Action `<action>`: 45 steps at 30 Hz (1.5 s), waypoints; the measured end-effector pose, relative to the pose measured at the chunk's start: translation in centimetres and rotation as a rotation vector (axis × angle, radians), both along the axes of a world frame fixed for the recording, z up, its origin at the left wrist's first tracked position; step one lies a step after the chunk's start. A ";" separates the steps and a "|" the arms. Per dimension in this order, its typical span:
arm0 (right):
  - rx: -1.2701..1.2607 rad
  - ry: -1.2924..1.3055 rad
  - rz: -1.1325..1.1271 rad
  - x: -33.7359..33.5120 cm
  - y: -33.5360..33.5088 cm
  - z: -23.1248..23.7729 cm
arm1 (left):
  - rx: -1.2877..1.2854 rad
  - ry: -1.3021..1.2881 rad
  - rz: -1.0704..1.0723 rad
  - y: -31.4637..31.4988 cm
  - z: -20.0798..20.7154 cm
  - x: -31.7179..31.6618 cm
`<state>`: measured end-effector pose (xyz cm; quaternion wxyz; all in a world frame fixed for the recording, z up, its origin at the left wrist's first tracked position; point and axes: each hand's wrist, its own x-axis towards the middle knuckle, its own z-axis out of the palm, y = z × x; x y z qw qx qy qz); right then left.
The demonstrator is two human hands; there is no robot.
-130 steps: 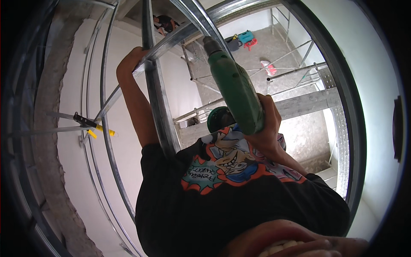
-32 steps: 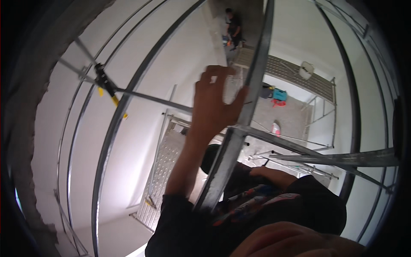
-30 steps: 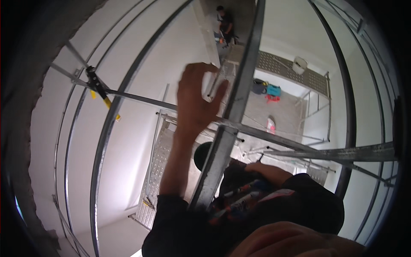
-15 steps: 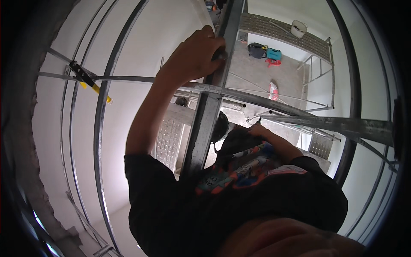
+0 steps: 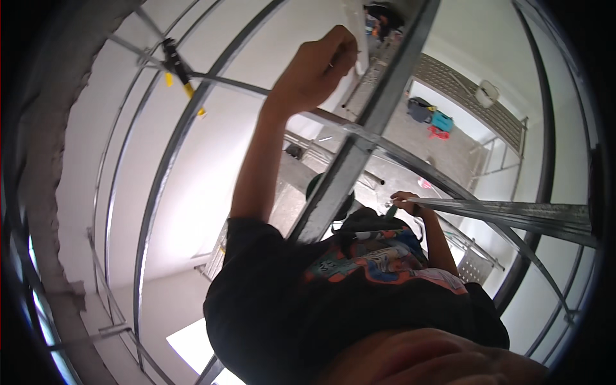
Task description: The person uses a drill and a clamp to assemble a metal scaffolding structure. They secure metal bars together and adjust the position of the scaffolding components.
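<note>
- So the long metal bar (image 5: 333, 176) runs up the middle, slanting to the upper right, and the cross bar (image 5: 423, 167) meets it roughly mid-view. Both sit farther right than half a second ago, as the whole view has swung.
- Left hand (image 5: 317, 70) is left of the long bar with a gap showing. Fingers are curled in, pretty narrow; can't tell if anything's tucked inside. Half a second back it was right at that bar, and about a second back it was spread in a wide C.
- Right hand (image 5: 409, 203) is down by the end of the side bar (image 5: 513, 215). Fingers look bent, with a dark green piece (image 5: 391, 211) just beside them; can't tell if it's gripped. About four seconds ago this hand had a green drill raised up.
- The black tool with yellow handles (image 5: 175, 61) is still over on the left, by the same bar crossing.
- Farther down: white bucket (image 5: 487, 94) on a perforated platform (image 5: 507, 126), plus a teal case (image 5: 442, 120) next to a dark bag (image 5: 420, 109).
- Another person (image 5: 386, 18) is at the top, mostly cut off; half a second ago barely any of them showed.
</note>
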<state>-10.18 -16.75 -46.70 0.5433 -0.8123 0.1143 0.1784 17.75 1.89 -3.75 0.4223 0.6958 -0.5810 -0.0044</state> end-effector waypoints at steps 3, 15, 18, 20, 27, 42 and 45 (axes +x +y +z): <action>0.575 0.234 -0.383 1.3 2.8 3.9 | 0.080 -0.009 -0.013 1.4 0.3 -1.7; 0.554 -0.037 0.127 -1.1 8.9 8.6 | 0.025 0.025 -0.226 0.0 -2.1 -6.0; 0.494 0.070 0.045 -0.6 10.4 18.8 | 0.039 0.022 -0.296 -0.5 -1.5 -7.4; 0.117 0.049 0.041 -1.1 11.1 19.3 | 0.014 0.046 -0.317 -0.5 -1.3 -7.8; 0.017 -0.510 -0.476 -1.9 10.9 37.4 | -0.140 0.025 -0.494 0.7 -1.1 -10.1; 0.241 -1.040 -0.679 1.0 13.6 36.6 | -0.380 -0.107 -0.272 4.4 0.0 -8.2; 0.170 -1.069 -0.682 0.7 13.1 36.4 | -0.599 -0.048 0.433 9.7 1.6 -2.4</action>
